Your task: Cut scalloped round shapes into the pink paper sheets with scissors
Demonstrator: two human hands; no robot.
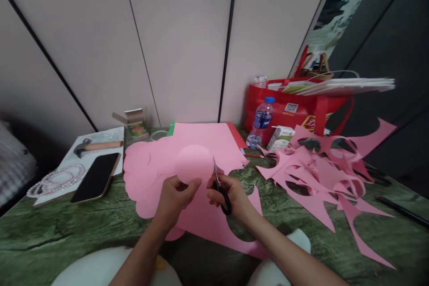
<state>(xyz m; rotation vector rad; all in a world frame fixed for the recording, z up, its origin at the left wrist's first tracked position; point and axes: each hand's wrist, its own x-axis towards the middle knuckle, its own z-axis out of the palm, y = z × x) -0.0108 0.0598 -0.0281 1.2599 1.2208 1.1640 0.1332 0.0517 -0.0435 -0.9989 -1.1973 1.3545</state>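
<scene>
Head view: table (40,243) shows near left, scraps (323,174) right.
Left hand (174,197): pinching paper circle (193,161).
Right hand (236,194): fingers curled round scissors (217,179).

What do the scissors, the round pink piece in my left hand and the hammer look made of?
Scissors: blades probably metal, from their grey sheen; the black handle looks like smooth plastic. Round pink piece: matte paper or thin card, from its flat, even colour and thin edge; I can't tell which. Hammer: dark head, likely metal; its pale brown handle looks like smooth wood.
</scene>
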